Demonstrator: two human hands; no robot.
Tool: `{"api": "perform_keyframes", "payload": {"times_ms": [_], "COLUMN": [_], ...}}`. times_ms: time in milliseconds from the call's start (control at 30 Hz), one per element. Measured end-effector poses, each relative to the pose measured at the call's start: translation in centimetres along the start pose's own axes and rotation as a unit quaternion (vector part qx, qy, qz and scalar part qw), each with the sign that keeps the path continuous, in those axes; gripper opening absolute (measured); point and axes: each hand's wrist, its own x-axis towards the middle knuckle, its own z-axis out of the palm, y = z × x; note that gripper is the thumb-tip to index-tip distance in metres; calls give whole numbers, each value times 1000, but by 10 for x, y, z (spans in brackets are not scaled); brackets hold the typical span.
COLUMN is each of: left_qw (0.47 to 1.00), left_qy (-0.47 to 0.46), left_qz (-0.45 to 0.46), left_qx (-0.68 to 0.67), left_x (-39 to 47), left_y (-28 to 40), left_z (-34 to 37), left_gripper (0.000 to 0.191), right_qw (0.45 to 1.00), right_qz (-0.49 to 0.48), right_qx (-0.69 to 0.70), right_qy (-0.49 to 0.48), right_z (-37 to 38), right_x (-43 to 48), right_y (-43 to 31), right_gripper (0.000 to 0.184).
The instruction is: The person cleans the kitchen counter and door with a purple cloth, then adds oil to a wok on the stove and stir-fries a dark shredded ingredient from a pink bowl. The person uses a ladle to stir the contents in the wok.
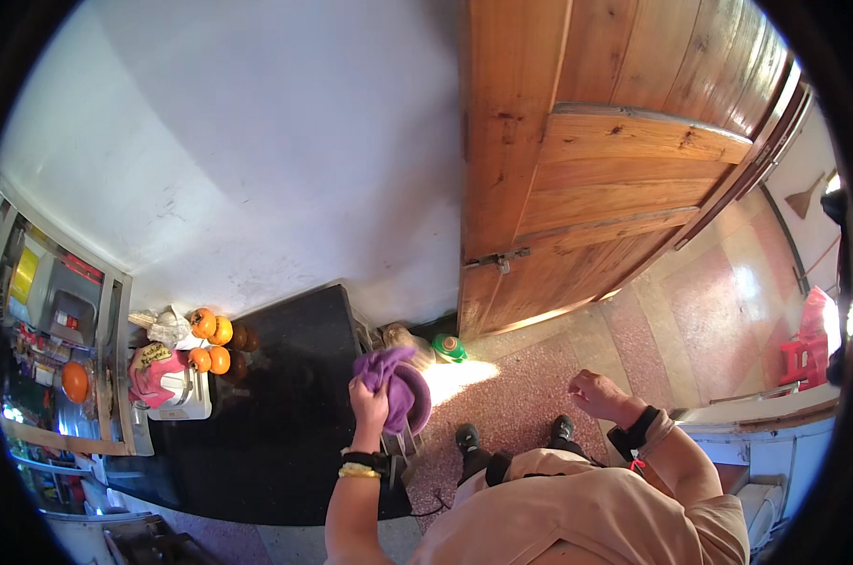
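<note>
Bunched in my left hand [370, 408] is a purple cloth [398, 395], which hangs beside the right edge of a black glossy tabletop [278, 395]. A darker, curved purple fold or rim shows on its right side. My right hand [601, 397] is raised over the speckled floor, with its fingers curled in and nothing visible in it. Just beyond the cloth, a green bottle [449, 348] and a pale bag-like thing [402, 335] stand low by the wall, partly hidden by the cloth.
Orange persimmons [219, 332], a pink cloth [154, 381] and a white scale-like device [192, 395] sit at the tabletop's left. Left of them is a glass-fronted case [52, 339]. A wooden door [610, 162] with a metal bolt stands ahead. A red plastic stool [801, 360] is far right.
</note>
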Motion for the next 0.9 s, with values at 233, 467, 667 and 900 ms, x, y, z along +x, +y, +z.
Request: {"api": "perform_keyframes", "payload": {"times_ms": [233, 467, 667, 900], "left_qw": [910, 961, 968, 968], "left_qy": [177, 160, 51, 197], "left_qz": [168, 205, 241, 98], "left_qx": [-336, -88, -55, -124], "left_x": [64, 79, -19, 75], "left_y": [174, 280, 286, 276], "left_z": [30, 106, 185, 183], "left_gripper": [41, 45, 38, 27], "right_qw": [999, 990, 981, 969], "right_qz": [15, 79, 172, 168], "right_qx": [38, 69, 35, 79], "right_qy": [33, 97, 79, 161], "right_z": [-34, -66, -57, -55], "right_x": [-37, -118, -184, -173], "right_y": [77, 202, 296, 326], "right_gripper": [12, 9, 6, 5]}}
